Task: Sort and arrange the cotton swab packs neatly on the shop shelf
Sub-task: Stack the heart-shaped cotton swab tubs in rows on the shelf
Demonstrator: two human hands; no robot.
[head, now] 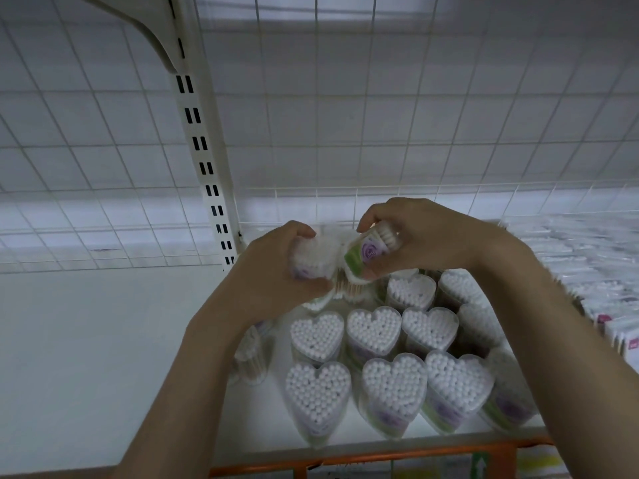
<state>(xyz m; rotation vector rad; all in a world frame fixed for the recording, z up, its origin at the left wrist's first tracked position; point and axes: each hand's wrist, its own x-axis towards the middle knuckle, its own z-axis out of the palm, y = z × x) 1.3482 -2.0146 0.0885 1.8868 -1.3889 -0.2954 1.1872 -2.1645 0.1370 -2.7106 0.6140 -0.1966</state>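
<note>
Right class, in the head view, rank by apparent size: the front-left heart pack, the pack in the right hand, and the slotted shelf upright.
1. Slotted shelf upright
2. Front-left heart pack, though nearness to the camera inflates it
3. Pack in the right hand, partly covered

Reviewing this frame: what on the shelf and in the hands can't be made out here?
- Pack in the left hand: motion blur, fingers cover it; label unreadable.
- Pack in the right hand: print on its label too small.
- Packs behind the wrists, head view: hidden, so no count.
- White boxes at right: blurred, cut by the edge.
- Orange shelf strip: labels cut off at the bottom.
</note>
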